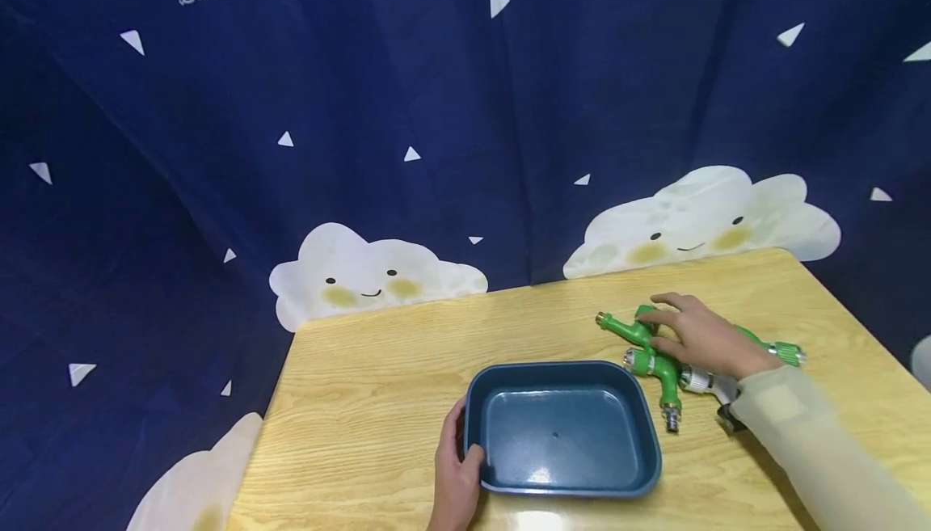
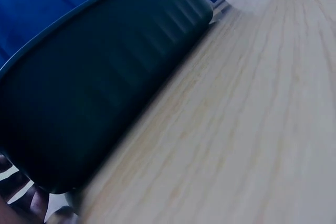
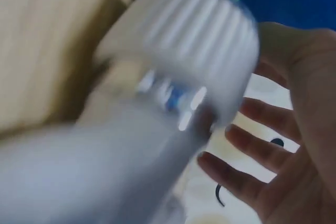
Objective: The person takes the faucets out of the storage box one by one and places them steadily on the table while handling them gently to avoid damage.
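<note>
My left hand (image 1: pixel 458 470) grips the left side of a dark blue rectangular plastic basin (image 1: pixel 563 442), thumb over its rim and fingers along the outer wall. The basin's ribbed outer side (image 2: pixel 105 77) fills much of the left wrist view. My right hand (image 1: pixel 701 337) hovers over a group of taps, its fingers spread and loosely bent near a green tap (image 1: pixel 625 329); contact is unclear. Just below lies a second green tap (image 1: pixel 665 377) with metal ends. A white tap (image 1: pixel 709 381) with a ribbed knob (image 3: pixel 184 40) sits under the wrist, partly hidden.
Another green tap (image 1: pixel 785 351) shows to the right of my right wrist, partly covered by it. Everything stands on a light wooden table (image 1: pixel 364 394). Behind the table's far edge hangs a dark blue curtain (image 1: pixel 436 70) with white triangles and smiling clouds.
</note>
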Available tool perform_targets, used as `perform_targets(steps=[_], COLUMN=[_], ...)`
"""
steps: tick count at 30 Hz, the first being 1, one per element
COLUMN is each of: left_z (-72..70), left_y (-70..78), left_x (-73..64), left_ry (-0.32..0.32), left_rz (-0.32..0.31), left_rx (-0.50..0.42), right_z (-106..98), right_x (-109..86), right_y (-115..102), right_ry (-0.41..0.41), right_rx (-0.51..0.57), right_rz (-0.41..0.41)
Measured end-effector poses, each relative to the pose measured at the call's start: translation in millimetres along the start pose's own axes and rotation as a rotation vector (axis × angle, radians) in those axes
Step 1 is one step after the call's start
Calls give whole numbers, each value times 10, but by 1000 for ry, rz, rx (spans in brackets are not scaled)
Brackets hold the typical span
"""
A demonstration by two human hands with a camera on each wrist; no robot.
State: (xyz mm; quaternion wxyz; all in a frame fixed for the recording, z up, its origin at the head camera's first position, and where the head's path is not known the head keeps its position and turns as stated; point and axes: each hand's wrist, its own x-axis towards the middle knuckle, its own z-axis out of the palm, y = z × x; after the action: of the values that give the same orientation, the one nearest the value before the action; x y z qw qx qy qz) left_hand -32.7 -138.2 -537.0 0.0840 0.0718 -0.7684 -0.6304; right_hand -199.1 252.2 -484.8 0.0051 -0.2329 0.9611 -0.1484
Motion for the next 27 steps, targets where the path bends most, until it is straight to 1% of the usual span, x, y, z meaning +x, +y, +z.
perform_targets(steps=[4, 12, 14, 16, 18, 21, 24, 27], left_z=[-18, -48, -81, -142, -240, -473, -772, -1076], left_y=[-9, 5, 3, 2, -1, 13, 43, 76], left_x=[42, 174, 205, 238, 282, 370, 468, 560], left_ry=[7, -6, -5, 6, 26, 56, 70, 76], left_rz=[20, -17, -5, 18, 50, 74, 77, 106], left_rx=[10, 14, 3, 12, 25, 110, 235, 395], right_z=[-36, -123, -131, -139, -147, -156, -173, -191], right_x=[-85, -236, -291, -364, -438, -536, -623, -728], right_y=[36, 134, 170, 209, 252, 321, 384, 432], right_ry=[53, 129, 140, 158, 186, 249, 292, 289], right_rx=[-28, -80, -92, -99, -104, -120, -135, -122], right_rz=[7, -27, -35, -41, -50, -67, -62, -2])
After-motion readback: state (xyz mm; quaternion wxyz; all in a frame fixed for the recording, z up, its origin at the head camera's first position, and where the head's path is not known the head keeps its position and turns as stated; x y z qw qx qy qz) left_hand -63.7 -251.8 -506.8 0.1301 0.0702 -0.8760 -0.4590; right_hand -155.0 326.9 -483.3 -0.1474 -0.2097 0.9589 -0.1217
